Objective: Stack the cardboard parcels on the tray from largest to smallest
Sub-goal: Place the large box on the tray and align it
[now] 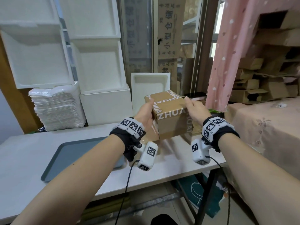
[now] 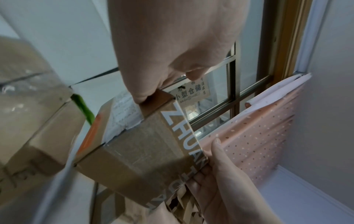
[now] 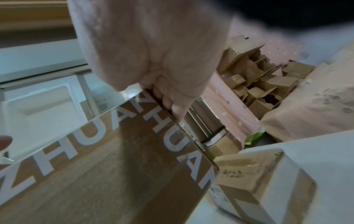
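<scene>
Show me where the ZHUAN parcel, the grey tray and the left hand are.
ZHUAN parcel (image 1: 172, 125): head view, its front face.
grey tray (image 1: 69, 158): head view, its bare floor.
left hand (image 1: 145, 113): head view, back of the hand.

Lifted parcel (image 1: 170, 117) hides other parcels (mostly) behind.

Brown cardboard parcel (image 1: 168, 114) with white ZHUAN tape, held above the white table (image 1: 24, 159) between left hand (image 1: 145, 113) and right hand (image 1: 195, 109); grey tray (image 1: 65, 153) near left.
</scene>
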`<state>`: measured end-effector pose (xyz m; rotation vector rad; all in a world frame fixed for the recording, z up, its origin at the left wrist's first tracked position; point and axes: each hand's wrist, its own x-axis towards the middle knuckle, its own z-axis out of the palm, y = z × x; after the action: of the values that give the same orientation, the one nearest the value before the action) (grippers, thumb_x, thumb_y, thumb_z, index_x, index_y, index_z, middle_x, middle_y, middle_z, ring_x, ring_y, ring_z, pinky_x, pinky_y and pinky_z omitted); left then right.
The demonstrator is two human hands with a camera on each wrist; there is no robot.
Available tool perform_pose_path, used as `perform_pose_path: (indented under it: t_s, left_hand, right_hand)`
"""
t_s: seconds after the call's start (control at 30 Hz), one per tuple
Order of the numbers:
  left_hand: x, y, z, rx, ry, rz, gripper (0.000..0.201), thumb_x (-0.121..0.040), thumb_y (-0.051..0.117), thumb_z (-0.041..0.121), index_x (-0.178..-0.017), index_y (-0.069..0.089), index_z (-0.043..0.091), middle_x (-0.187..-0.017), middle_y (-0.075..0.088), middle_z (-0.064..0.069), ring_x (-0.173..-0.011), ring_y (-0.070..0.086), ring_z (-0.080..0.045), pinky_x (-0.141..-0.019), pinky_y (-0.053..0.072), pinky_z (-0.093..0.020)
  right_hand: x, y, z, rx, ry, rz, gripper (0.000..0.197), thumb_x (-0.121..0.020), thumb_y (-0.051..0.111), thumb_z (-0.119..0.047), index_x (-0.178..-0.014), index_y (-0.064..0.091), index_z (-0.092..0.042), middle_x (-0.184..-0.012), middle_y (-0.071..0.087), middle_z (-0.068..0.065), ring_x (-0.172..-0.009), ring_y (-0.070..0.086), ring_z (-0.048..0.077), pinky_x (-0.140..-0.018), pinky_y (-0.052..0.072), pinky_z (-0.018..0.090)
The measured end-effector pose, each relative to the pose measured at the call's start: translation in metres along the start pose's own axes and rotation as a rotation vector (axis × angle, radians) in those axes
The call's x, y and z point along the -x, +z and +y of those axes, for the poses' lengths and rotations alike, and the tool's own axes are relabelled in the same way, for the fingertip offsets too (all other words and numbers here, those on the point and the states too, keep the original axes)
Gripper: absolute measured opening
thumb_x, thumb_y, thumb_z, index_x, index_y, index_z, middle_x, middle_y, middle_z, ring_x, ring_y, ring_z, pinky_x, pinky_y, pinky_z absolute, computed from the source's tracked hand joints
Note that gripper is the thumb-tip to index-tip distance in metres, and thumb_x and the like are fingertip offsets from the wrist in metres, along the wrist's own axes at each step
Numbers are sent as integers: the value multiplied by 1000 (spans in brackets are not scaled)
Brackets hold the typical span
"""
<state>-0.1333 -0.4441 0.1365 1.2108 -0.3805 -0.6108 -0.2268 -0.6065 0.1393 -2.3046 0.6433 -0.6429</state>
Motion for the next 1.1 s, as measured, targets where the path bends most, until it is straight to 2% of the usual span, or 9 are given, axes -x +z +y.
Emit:
perform_pose_path:
  t_s: [0.07, 0.2, 0.37, 0.5, 0.57, 0.67, 0.77, 0.93, 1.1]
  left_hand:
    - [7, -7, 18, -12, 32, -2, 45, -106, 29, 34, -139, 48, 9, -134, 61, -8, -108, 64, -15, -67, 55, -20]
    - [27, -39, 52, -78, 130, 31, 41, -106, 29, 38, -122, 58, 14, -123, 66, -2, -88, 66, -5, -63, 53, -17]
    - [55, -105, 78, -116, 186, 159, 45, -106, 24, 37, -122, 58, 12, -125, 65, -8, -101, 65, -15, -86, 51, -25]
    - [78, -163, 83, -111, 192, 231, 45, -106, 27, 39, -116, 61, 12, -122, 67, -10, -108, 65, -21, -98, 49, -35]
    - [87, -185, 82, -133, 190, 243, 48, -105, 28, 41, -126, 59, 11, -123, 68, -9, -110, 66, -21, -95, 51, -36]
    - [104, -211, 77, -196, 190, 293, 47, -104, 32, 43, -123, 62, 13, -118, 71, -6, -105, 68, -19, -88, 54, -34]
    - [110, -237, 66, -205, 173, 358, 44, -104, 33, 43, -118, 64, 15, -120, 70, -6, -110, 66, -19, -101, 47, -38]
    - [110, -264, 42, -220, 89, 393, 43, -105, 29, 39, -109, 62, 12, -125, 66, -12, -114, 62, -24, -106, 43, -40]
    - [89, -300, -5, -271, -9, 373, 82, -81, 43, 67, -143, 46, 14, -146, 50, -2, -136, 44, -18, -117, 26, -42]
  right_hand:
    - [2, -3, -22, -11, -21, 2, 59, -104, 21, -49, -129, 59, -11, -131, 59, 15, -122, 50, 32, -92, 34, 33]
    - [12, 10, -69, -42, -106, -12, 63, -103, 19, -51, -124, 61, -9, -124, 61, 16, -119, 52, 34, -95, 36, 36]
    - [25, 60, -120, -74, -200, -92, 64, -103, 20, -50, -108, 65, -5, -97, 55, 11, -100, 51, 29, -81, 29, 29]
    - [41, 111, -153, -138, -245, -156, 68, -102, 21, -54, -113, 67, -5, -110, 65, 16, -107, 56, 33, -90, 38, 34]
    - [49, 131, -163, -147, -262, -179, 66, -102, 21, -54, -113, 67, -7, -113, 65, 16, -109, 56, 34, -91, 38, 34]
    - [62, 159, -173, -159, -275, -229, 65, -102, 22, -54, -111, 67, -8, -112, 66, 16, -110, 56, 34, -91, 39, 33]
    - [74, 185, -175, -164, -267, -265, 63, -102, 23, -53, -115, 66, -10, -115, 66, 15, -108, 56, 32, -86, 37, 31]
    - [89, 224, -159, -128, -244, -290, 66, -97, 23, -63, -104, 66, -14, -102, 69, 9, -98, 61, 31, -87, 47, 37]
    - [95, 248, -131, -125, -127, -301, 61, -93, 29, -66, -102, 61, -16, -99, 68, 5, -97, 62, 27, -85, 48, 35]
